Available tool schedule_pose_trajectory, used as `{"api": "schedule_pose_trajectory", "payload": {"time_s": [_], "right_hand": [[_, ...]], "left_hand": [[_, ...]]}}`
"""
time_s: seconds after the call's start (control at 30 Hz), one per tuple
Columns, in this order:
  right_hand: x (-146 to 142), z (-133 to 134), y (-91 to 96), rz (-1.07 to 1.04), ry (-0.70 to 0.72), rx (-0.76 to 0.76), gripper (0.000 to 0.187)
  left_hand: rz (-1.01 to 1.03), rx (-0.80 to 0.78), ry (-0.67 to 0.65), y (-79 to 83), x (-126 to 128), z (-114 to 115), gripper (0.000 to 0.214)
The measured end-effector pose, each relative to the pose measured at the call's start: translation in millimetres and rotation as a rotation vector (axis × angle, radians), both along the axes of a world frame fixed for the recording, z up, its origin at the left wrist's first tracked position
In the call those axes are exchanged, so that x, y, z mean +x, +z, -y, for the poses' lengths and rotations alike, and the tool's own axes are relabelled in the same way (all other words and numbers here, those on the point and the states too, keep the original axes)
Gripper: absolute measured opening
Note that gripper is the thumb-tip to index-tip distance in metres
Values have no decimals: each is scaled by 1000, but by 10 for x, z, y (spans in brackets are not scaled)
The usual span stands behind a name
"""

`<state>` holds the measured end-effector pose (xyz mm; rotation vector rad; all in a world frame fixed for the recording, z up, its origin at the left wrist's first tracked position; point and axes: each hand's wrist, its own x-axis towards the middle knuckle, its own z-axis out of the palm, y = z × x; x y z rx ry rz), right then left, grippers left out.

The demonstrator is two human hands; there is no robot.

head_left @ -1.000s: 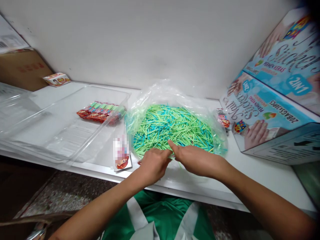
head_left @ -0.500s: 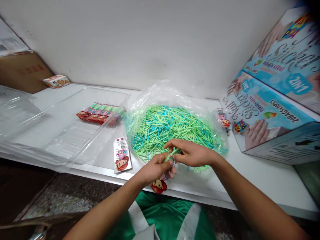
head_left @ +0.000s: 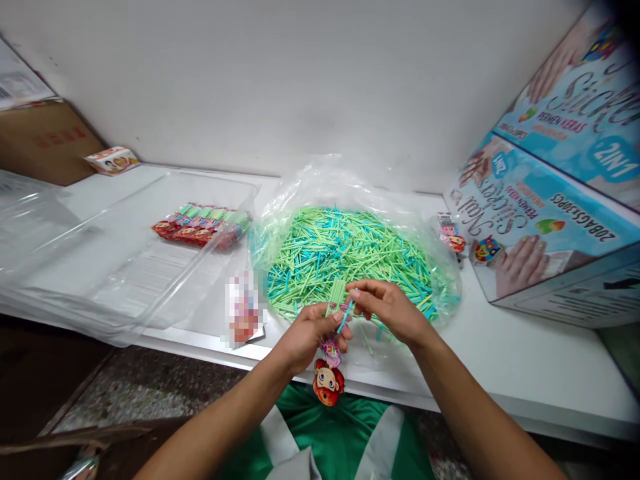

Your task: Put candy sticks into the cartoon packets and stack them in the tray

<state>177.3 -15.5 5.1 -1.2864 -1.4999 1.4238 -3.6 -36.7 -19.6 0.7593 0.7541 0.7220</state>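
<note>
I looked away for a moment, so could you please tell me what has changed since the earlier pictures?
Both hands drew back from the stick pile toward the table edge. The left hand now holds a cartoon-face packet hanging below it; the right hand pinches a blue stick at it. The clear tray, the packet on the table and the boxes stayed put.

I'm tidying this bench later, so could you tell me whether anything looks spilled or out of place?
A little. A few green sticks lie loose on the table, outside the heap of sticks in the open plastic bag. One small sticker packet sits wedged between the bag and the blue box, apart from those in the clear tray.
</note>
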Motion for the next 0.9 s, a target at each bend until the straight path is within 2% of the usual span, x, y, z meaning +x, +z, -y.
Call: {"api": "schedule_pose_trajectory", "payload": {"time_s": [0.23,0.4,0.5,0.57,0.67,0.8,0.9], "right_hand": [[-61,28,1,-34,-55,-4,22],[-66,26,12,-26,-29,1,16],[-89,50,26,-14,-66,21,7],[-106,69,40,-37,-103,15,13],[-111,85,60,-52,-86,23,24],[-91,64,58,12,-77,122,23],[-89,43,48,39,-97,138,23]], "left_hand": [[-5,-1,-35,-16,38,17,28],[4,37,-16,-22,62,39,29],[-9,61,2,-34,88,49,31],[-8,61,5,-45,99,52,32],[14,49,-13,-54,99,53,33],[18,27,-38,-52,83,60,33],[29,29,-40,-54,80,69,33]]}}
